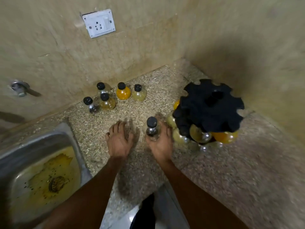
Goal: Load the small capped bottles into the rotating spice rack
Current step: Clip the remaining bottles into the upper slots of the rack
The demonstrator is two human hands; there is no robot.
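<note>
A black notched spice rack (209, 104) stands in the counter's back right corner, with several round yellow and orange bottles (225, 137) hanging under its rim. My right hand (160, 144) grips a small clear bottle with a black cap (151, 128) just left of the rack. My left hand (118, 141) hovers flat over the counter, fingers apart and holding nothing. Several more black-capped bottles stand near the back wall: an orange one (123, 92), a pale one (139, 93), an amber one (107, 102), a dark one (92, 106) and a clear one (103, 89).
A speckled stone counter (214, 171) runs to tiled walls at the back and right. A steel sink (41, 171) stained yellow lies at the left. A wall socket (99, 23) sits above the bottles, and a tap fitting (20, 88) juts out at the far left.
</note>
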